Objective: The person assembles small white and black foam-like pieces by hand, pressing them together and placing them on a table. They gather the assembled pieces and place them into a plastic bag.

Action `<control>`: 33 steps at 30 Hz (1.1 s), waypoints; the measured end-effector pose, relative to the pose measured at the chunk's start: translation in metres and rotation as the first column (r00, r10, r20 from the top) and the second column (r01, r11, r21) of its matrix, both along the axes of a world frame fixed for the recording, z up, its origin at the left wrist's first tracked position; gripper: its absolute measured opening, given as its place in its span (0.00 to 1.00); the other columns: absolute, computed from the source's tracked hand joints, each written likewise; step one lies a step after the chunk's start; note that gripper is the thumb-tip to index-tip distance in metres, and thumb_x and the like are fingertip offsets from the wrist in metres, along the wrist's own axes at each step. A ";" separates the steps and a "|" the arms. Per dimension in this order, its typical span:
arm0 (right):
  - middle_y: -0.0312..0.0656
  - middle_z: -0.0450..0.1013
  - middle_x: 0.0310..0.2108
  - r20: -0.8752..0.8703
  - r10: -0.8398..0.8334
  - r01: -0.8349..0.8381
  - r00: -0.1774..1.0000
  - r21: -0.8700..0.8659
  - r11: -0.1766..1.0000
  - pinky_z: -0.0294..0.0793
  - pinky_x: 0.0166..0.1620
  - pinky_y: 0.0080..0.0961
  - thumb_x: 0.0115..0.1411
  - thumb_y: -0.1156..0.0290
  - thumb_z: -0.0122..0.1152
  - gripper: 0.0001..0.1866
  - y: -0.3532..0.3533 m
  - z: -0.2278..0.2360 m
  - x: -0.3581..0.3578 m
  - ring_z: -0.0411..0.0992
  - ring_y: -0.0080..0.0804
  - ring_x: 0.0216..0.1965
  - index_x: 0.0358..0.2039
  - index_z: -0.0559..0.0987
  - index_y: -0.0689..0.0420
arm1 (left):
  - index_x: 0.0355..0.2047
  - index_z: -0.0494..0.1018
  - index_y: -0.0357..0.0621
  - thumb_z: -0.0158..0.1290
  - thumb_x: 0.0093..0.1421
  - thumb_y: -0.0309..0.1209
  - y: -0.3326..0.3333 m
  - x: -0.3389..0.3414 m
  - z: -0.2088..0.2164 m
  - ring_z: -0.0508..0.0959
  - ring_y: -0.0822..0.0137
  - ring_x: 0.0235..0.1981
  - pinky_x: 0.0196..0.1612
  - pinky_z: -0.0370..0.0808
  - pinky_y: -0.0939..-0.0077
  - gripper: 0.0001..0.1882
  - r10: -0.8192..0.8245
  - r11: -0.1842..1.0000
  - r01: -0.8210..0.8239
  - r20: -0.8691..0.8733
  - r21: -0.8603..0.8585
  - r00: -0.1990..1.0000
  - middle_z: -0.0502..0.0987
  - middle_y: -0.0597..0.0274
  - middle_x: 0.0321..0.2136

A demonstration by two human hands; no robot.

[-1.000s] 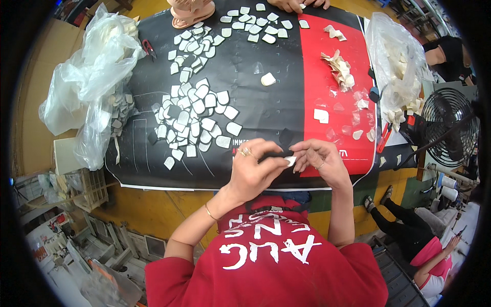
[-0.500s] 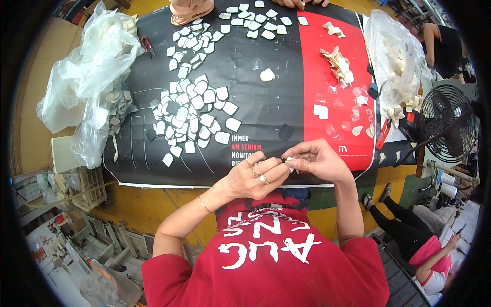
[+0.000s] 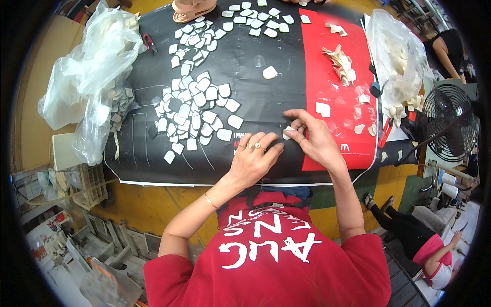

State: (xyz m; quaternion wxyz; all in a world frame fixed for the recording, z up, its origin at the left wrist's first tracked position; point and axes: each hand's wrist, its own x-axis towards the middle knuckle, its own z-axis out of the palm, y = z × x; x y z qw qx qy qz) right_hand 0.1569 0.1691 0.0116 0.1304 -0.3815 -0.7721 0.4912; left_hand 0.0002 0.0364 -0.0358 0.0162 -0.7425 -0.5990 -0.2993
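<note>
My right hand (image 3: 316,139) is closed in a pinch on a small white pad (image 3: 287,133), mostly hidden by the fingers, just above the black mat. To its left, my left hand (image 3: 254,157) rests low over the mat near its front edge. Its fingers are loosely bent with the thumb apart, and nothing shows in them. Beyond my left hand lies a heap of small white pads with dark edges and one rounded end (image 3: 197,98). A single pale pad (image 3: 269,72) sits alone at mid-mat, beside a clear film piece (image 3: 260,61).
Crumpled cream scraps (image 3: 339,62) and clear film bits lie on the mat's red part (image 3: 317,92). Plastic bags flank the mat, left (image 3: 94,71) and right (image 3: 394,56). Red-handled snips (image 3: 149,42), a tan sandal (image 3: 193,9) and a fan (image 3: 445,123) stand around. Another person's hand shows at the far edge.
My hands have come apart. The right one has moved forward over the mat with the white pad; the left one has let go of it and shifted slightly left.
</note>
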 end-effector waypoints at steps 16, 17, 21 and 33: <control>0.44 0.76 0.25 0.100 -0.045 0.046 0.994 -0.013 0.999 0.71 0.32 0.35 0.59 0.73 0.66 0.22 0.003 0.001 -0.005 0.77 0.39 0.26 0.52 0.71 0.57 | 0.44 0.78 0.45 0.62 0.56 0.33 0.006 0.003 -0.006 0.71 0.62 0.48 0.52 0.65 0.62 0.16 0.009 1.000 -0.010 -0.028 -0.022 1.000 0.72 0.62 0.47; 0.44 0.76 0.25 0.107 -0.047 0.049 0.993 -0.010 0.999 0.71 0.32 0.36 0.59 0.73 0.65 0.22 0.003 0.001 -0.005 0.77 0.40 0.26 0.52 0.71 0.57 | 0.44 0.78 0.45 0.62 0.56 0.33 0.006 0.003 -0.006 0.71 0.63 0.48 0.52 0.65 0.63 0.16 0.008 1.000 -0.008 -0.030 -0.024 1.000 0.72 0.62 0.47; 0.45 0.77 0.26 0.136 -0.057 0.056 0.989 0.008 0.998 0.72 0.32 0.39 0.59 0.74 0.65 0.22 0.000 0.001 -0.006 0.77 0.44 0.28 0.53 0.70 0.56 | 0.44 0.79 0.48 0.63 0.55 0.33 0.006 0.003 -0.006 0.72 0.63 0.47 0.52 0.65 0.62 0.16 0.017 0.999 -0.018 -0.037 -0.041 0.999 0.73 0.65 0.46; 0.46 0.77 0.28 0.136 -0.074 0.066 0.988 0.065 0.996 0.73 0.34 0.43 0.59 0.74 0.64 0.23 -0.003 -0.007 -0.006 0.77 0.48 0.30 0.53 0.69 0.55 | 0.47 0.78 0.48 0.62 0.53 0.32 0.012 0.002 0.000 0.72 0.62 0.46 0.49 0.64 0.64 0.19 0.018 0.996 -0.020 -0.025 -0.081 1.000 0.72 0.62 0.48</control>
